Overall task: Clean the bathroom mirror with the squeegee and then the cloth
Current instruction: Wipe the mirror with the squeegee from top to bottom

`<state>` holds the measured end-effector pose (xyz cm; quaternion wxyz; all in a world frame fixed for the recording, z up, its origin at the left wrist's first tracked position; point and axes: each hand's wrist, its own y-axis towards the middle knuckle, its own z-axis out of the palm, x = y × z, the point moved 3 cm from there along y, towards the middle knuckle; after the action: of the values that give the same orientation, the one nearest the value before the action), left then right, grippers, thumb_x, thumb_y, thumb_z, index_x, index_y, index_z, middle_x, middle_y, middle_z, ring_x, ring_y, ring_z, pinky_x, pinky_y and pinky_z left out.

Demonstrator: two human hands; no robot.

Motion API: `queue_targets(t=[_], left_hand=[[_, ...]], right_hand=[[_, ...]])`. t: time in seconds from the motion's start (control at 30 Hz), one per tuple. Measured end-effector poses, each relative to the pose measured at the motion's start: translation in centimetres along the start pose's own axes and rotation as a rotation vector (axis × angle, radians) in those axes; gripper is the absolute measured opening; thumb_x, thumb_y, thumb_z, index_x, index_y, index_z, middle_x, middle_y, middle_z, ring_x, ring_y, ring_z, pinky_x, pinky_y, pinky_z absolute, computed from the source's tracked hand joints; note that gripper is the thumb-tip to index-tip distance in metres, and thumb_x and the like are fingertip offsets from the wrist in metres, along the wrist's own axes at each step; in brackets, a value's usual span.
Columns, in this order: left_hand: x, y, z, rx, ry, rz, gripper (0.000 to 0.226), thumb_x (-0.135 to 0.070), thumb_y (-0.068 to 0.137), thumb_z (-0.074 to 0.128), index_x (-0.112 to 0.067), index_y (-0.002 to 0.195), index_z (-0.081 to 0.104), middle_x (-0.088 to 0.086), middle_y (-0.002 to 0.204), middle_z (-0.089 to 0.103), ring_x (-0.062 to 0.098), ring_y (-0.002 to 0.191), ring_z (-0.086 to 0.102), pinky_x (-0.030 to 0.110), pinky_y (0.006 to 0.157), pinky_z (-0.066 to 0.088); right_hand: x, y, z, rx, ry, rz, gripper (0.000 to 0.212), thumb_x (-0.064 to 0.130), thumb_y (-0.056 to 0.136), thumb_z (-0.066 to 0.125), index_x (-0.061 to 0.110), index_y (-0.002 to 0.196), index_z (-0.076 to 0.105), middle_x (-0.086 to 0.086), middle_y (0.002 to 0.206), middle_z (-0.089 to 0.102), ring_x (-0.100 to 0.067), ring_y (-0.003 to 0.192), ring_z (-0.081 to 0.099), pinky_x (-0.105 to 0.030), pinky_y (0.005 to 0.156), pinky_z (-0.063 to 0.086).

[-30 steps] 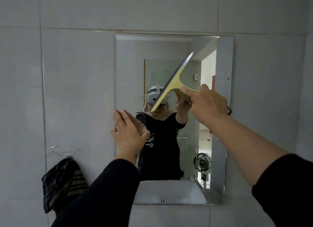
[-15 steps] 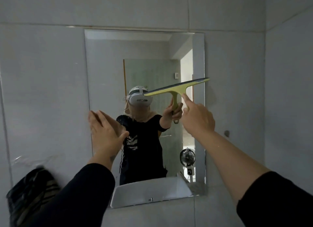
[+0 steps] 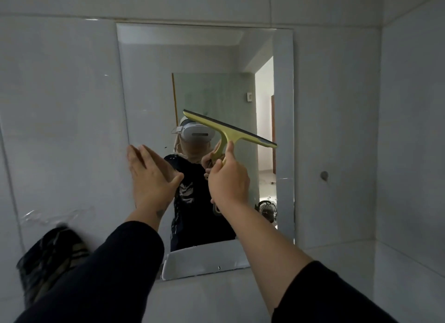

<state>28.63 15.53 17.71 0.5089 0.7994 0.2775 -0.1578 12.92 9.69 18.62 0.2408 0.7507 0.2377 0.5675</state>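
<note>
Judging by its build, the squeegee (image 3: 228, 130) looks light and stiff — a yellow-green plastic frame with a dark rubber strip along the blade edge — so you need no more than a closed, moderate grip low on the handle, which is just where your right hand (image 3: 227, 178) has it, fingers wrapped round the stem and the thumb reaching up toward the neck under the crossbar. The blade sits above that hand and tilts, its far end higher out toward your left and its near end lower out past your right. Whether the rubber is pressed against the mirror (image 3: 149, 81) or held just off it, you cannot tell from here. The rubber is the soft part and will likely skip or streak if the pressure is uneven, so keep the whole edge flat to the glass; the glass itself is hard, smooth and fragile, likely slick where wet, and wants steady rather than heavy force. Your left hand (image 3: 150, 175) is open and empty, fingers together and laid flat at the mirror's left edge, beside the right hand and a little lower than the blade, apparently bracing. The cloth (image 3: 48, 257) — dark, striped, soft and limp — hangs on the tiled wall (image 3: 60, 106) below and well outside your left hand, apart from both hands and not yet needed.
</note>
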Motion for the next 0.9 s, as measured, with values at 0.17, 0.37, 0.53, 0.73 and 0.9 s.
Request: queue_targets(t=[0.17,0.37,0.53,0.73,0.9], left_hand=[[1.5,-0.6,-0.9,-0.028,0.005,-0.004,0.114,-0.045,0.076,0.073,-0.011,0.15,-0.006,0.007,0.159,-0.013,0.024,0.147,-0.002,0.043,0.117,0.018],[2.9,-1.0,-2.4,-0.054,0.055,0.012,0.114,-0.052,0.076,0.07,-0.008,0.149,-0.006,0.014,0.159,-0.009,0.028,0.147,0.001,0.048,0.116,0.01],[2.6,-1.1,-3.1,-0.012,0.083,0.048,0.113,-0.041,0.076,0.073,-0.008,0.149,-0.006,0.014,0.159,-0.009,0.029,0.147,0.001,0.052,0.117,0.012],[1.9,-1.4,-2.3,0.046,0.108,0.051,0.112,-0.049,0.078,0.07,-0.007,0.149,-0.006,0.012,0.159,-0.011,0.026,0.147,-0.001,0.051,0.116,0.01],[0.8,-2.0,-1.3,0.078,0.135,0.063,0.113,-0.046,0.077,0.071,-0.009,0.15,-0.007,0.011,0.159,-0.012,0.027,0.147,0.001,0.051,0.117,0.012]], right_hand=[[1.6,-1.6,1.8,0.016,-0.074,-0.144,0.053,0.025,0.098,0.036,0.027,0.149,0.021,-0.012,0.11,0.061,-0.029,0.098,0.058,-0.042,0.077,0.055],[2.6,-3.0,3.1,0.17,-0.232,-0.299,0.055,0.023,0.098,0.039,0.034,0.149,0.021,-0.012,0.122,0.055,-0.031,0.106,0.056,-0.036,0.074,0.046],[1.6,-2.2,1.7,0.153,-0.468,-0.391,0.058,0.02,0.094,0.042,0.043,0.145,0.025,-0.008,0.129,0.051,-0.034,0.104,0.056,-0.036,0.072,0.046],[0.4,-0.9,-2.5,0.185,-0.678,-0.448,0.06,0.013,0.095,0.039,0.05,0.141,0.029,-0.006,0.109,0.052,-0.031,0.085,0.058,-0.032,0.063,0.036],[-0.6,-0.7,-4.7,0.195,-0.692,-0.396,0.064,0.009,0.094,0.039,0.05,0.142,0.028,-0.001,0.093,0.037,-0.024,0.07,0.042,-0.031,0.058,0.032]])
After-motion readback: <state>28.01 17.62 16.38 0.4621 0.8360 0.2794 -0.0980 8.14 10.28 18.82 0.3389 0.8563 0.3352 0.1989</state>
